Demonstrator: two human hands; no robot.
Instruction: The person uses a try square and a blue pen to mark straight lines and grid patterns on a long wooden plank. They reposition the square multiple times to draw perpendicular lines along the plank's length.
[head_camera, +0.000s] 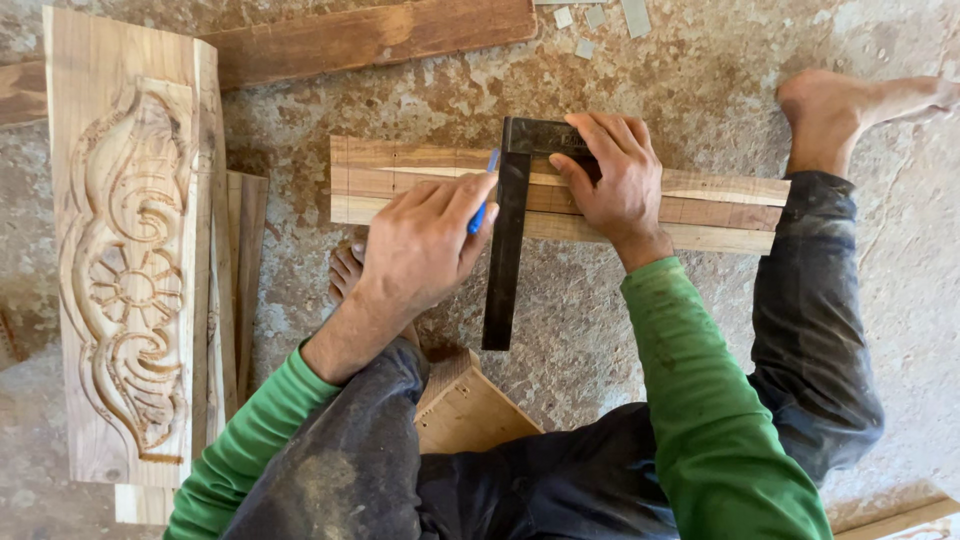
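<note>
Square (505, 250) across plank (720, 210), carving (125, 270) leftward

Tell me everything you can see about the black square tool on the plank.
The square is black and L-shaped, apparently metal. Its long arm runs across the plank and on over the floor toward the person; its short arm lies along the plank's far edge. It lies flat. The right hand presses on the short arm at the corner. The left hand holds a blue pen against the long arm's left edge.

Blue pen (482, 205) against black square (508, 240)
</note>
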